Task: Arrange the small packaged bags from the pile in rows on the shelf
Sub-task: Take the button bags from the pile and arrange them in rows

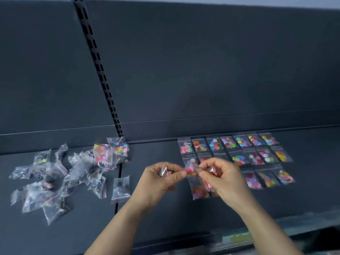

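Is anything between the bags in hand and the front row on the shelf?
Nothing visible. The left hand and right hand pinch bags just above the front row, and no object lies between. The right hand hides part of that row, so the next free spot cannot be told.

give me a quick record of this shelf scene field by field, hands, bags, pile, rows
surface: dark shelf
pile: loose clear bags heaped at the left
stray bag: lies flat, alone, just right of the pile
rows: bags of coloured discs laid flat at the right; the back row shows seven
held bag: raised over the near rows, hiding part of them
left hand: pinches the held bag
right hand: pinches its other end
task state: unfinished, many bags remain in the pile
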{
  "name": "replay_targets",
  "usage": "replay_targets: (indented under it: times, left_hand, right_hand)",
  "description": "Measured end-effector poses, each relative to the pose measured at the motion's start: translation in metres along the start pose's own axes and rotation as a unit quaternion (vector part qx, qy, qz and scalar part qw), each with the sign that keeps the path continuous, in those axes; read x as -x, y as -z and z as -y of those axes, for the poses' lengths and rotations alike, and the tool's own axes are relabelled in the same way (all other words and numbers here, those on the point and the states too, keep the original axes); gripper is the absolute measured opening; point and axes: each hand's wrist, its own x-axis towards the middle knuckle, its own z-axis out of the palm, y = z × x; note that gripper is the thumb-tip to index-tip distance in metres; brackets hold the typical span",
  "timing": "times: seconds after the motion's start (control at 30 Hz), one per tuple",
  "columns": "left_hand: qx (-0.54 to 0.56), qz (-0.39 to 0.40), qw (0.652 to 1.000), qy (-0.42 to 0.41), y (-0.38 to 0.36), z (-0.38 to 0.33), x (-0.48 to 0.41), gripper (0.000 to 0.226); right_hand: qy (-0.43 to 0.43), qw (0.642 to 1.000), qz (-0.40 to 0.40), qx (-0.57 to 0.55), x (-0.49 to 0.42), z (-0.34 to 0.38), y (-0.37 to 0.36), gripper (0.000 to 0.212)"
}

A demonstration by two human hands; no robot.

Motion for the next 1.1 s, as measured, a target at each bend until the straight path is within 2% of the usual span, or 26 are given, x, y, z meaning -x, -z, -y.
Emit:
replay_targets:
  times: [0.07, 0.17, 0.3, 0.5, 0.67, 0.8, 0.93, 1.0, 1.1]
  left_hand:
    - [-0.018, 0.011, 1.0, -0.016, -0.03, 0.001, -0.002, 0.014]
    - [0.018, 0.002, 1.0, -0.012, -0.075, 0.004, -0.005, 0.015]
    - [0.02, -0.018, 0.999, -0.02, -0.142, 0.006, -0.008, 0.016]
    - [-0.017, -0.003, 0.999, -0.033, -0.217, 0.014, -0.012, 0.013]
    - [-0.027, -0.023, 0.999, -0.011, -0.246, 0.023, -0.011, 0.014]
    - [-0.025, -0.004, 1.0, 0.007, -0.259, 0.025, -0.011, 0.015]
    - [-0.001, 0.01, 1.0, 0.008, -0.26, 0.022, -0.011, 0.02]
    - [0.026, 0.005, 1.0, 0.014, -0.257, 0.02, -0.013, 0.018]
    - [0.07, 0.015, 0.997, 0.021, -0.255, 0.015, -0.018, 0.014]
  right_hand:
    - [0.006, 1.0, -0.003, -0.003, 0.004, -0.012, 0.027, 0.014]
    - [-0.022, 0.999, -0.003, -0.046, 0.007, -0.035, 0.075, 0.013]
    - [-0.069, 0.991, 0.059, -0.1, 0.008, -0.065, 0.137, 0.018]
    - [-0.085, 0.984, 0.094, -0.128, 0.014, -0.093, 0.194, 0.005]
    - [-0.098, 0.983, 0.023, -0.151, 0.016, -0.116, 0.219, 0.008]
    - [-0.089, 0.988, -0.009, -0.129, 0.014, -0.128, 0.224, 0.009]
    - [-0.073, 0.988, -0.01, -0.137, 0.014, -0.125, 0.222, 0.011]
    - [-0.092, 0.979, -0.003, -0.179, 0.015, -0.12, 0.222, 0.004]
    - [-0.119, 0.973, 0.034, -0.196, 0.017, -0.118, 0.221, 0.014]
